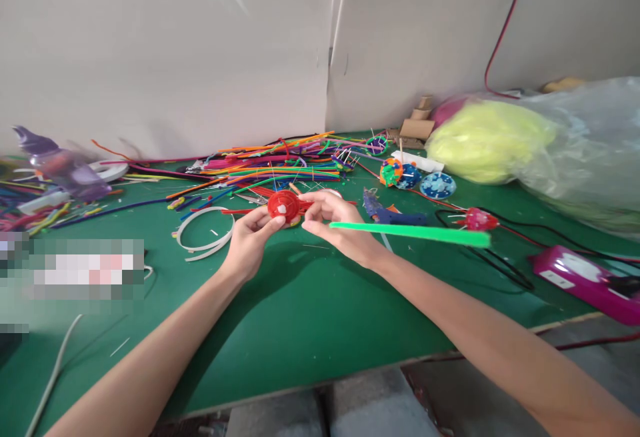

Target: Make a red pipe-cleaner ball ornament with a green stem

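Observation:
Between the thumb and fingers of my left hand (254,234) is a small red round piece (283,205) with a white blob at its middle. Close to its right side is my right hand (335,219), fingers curled and closed. A bright green pipe cleaner (415,231) sticks out from this hand to the right, across the wrist; the exact grip on it is partly hidden. Behind both hands, a heap of colourful pipe cleaners (280,174) lies on the green tabletop (280,330). A blue glue gun (395,216) rests right of my right hand.
A white coiled strip (205,250) lies at left, near a purple bottle (65,167). Blue patterned pieces (437,185), a red spiky piece (480,219), a magenta power strip (583,280) with cables and plastic bags (495,144) occupy the right. A grey partition (165,50) stands behind.

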